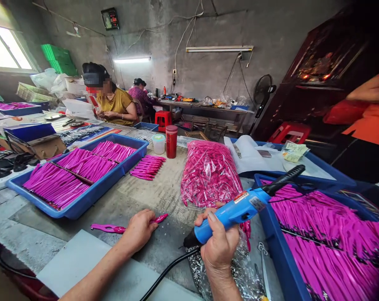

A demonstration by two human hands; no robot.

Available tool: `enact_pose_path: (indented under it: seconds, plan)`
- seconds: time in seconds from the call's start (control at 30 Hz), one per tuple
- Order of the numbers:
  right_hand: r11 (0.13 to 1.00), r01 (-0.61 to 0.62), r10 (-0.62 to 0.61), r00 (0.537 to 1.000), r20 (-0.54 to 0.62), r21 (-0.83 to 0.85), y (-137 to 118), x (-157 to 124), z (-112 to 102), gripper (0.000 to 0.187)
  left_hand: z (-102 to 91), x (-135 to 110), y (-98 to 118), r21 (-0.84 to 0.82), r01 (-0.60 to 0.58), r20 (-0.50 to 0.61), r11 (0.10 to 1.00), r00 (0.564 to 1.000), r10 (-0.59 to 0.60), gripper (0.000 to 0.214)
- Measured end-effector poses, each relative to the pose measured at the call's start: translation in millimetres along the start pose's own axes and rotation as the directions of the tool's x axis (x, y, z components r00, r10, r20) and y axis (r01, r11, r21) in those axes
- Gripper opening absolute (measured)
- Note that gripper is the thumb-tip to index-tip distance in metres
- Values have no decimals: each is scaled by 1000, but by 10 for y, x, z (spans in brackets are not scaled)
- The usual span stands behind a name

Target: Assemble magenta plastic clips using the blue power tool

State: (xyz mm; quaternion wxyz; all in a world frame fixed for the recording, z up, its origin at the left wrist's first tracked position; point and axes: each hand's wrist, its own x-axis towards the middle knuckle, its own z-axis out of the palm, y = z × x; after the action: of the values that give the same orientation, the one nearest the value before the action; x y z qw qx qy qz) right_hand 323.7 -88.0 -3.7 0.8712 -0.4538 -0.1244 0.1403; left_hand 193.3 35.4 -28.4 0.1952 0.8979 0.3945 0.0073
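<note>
Two bare hands in the head view, both at the grey desk. Left hand: low on the desk, fingers closed over a pink handle piece, long slotted part out to the left, short tip out to the right. Pale flat sheet under the forearm. Right hand: raised, wrapped firmly round a blue power tool; tool slanted, one dark end low toward the left hand, the other up by the right tray. Black cord trailing to the bottom edge. Below the right hand: clear bag of small silvery parts, partly hidden by the wrist; scissors just beside the right tray, between tray and bag. More pink pieces in both blue trays, left tray included. Beyond the hands: bulging clear bag of pink pieces, small row of pink pieces near the left tray, red tumbler next to a lidded tub. Tiny bright bits scattered between left hand and bulging bag. Farther back: co-worker in a mustard top, seated, hands together; second co-worker in purple near the wall
</note>
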Motion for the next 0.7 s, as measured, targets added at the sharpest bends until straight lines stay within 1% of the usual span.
enact_pose_path:
  seconds: [0.23, 0.4, 0.53, 0.63, 0.7]
  plan:
    - [1000, 9, -9, 1000, -1, -1, 7, -2, -4, 46, -33, 68, 37, -11, 103, 49, 995, 994, -102, 3]
    - [1000, 12, -12, 1000, 7, -1, -4, -5, 0, 45, -14, 61, 20, 9, 49, 25, 999, 998, -50, 5]
    - [1000, 19, -19, 1000, 8, -14, 3, -8, -10, 41, 15, 51, 8, 5, 77, 29, 997, 997, -77, 5]
    - [1000, 22, -22, 1000, 9, -22, -1, -10, -3, 42, 14, 34, 31, 14, 53, 4, 998, 999, -53, 8]
    - [1000, 16, -16, 1000, 8, -16, -7, -9, 9, 44, -4, 16, 58, 38, 37, 8, 999, 999, -38, 11]
